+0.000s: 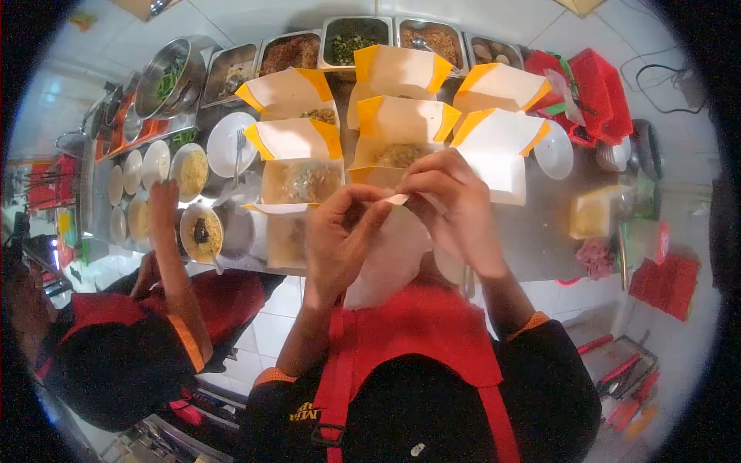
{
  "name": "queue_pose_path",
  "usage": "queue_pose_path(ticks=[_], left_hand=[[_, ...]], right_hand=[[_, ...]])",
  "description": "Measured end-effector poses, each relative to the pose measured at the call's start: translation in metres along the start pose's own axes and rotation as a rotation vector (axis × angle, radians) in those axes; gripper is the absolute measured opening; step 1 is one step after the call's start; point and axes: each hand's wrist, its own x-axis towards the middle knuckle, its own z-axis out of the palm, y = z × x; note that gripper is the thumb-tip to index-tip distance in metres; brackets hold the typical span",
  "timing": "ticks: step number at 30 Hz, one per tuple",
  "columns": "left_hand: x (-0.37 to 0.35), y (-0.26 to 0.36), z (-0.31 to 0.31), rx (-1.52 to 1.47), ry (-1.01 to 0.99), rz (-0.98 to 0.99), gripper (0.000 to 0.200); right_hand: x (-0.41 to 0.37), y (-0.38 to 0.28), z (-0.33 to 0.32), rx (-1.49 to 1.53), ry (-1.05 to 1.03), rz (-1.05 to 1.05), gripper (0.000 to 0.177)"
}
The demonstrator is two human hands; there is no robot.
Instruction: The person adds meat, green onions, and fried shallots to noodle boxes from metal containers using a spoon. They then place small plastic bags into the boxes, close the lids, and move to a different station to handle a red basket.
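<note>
Left hand [340, 235] and right hand [451, 202] are raised at chest height with fingers curled. Both pinch a small white strip [397, 199] at the fingertips, midway between the hands. White sheet [386, 262] just below. Behind: open paper boxes [302, 182] holding noodles. Far: steel trays [353, 38] with greens and toppings. Co-worker's hand [162, 202] is at the noodle bowls [202, 231] to the left.

bright even light | fisheye-warped edges | dark corners | slightly soft

Wearer's two hands [343, 235] [448, 204], five metal trays [355, 38]
</note>
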Motion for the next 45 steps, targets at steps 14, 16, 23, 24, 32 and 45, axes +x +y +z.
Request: queue_pose_path(ticks=[14,16,23,24,32,45], left_hand=[[0.0,0.005,0.002,-0.006,-0.087,-0.044,0.01],[0.0,0.004,0.002,-0.026,-0.1,-0.012,0.009],[-0.003,0.007,0.001,-0.056,-0.09,-0.037,0.008],[-0.004,0.008,0.0,-0.063,-0.086,-0.053,0.008],[-0.005,0.009,-0.001,-0.101,-0.04,0.002,0.011],[-0.005,0.014,0.002,-0.117,-0.045,-0.061,0.013]], right_hand=[[-0.017,-0.002,-0.012,0.33,-0.076,0.316,0.006],[-0.019,-0.003,-0.014,0.279,-0.102,0.335,0.006],[-0.02,-0.001,-0.013,0.416,-0.1,0.452,0.005],[-0.02,0.0,-0.012,0.387,-0.068,0.345,0.004],[-0.02,-0.004,-0.018,0.589,-0.034,0.478,0.009],[-0.012,-0.011,-0.024,0.446,-0.118,0.536,0.005]])
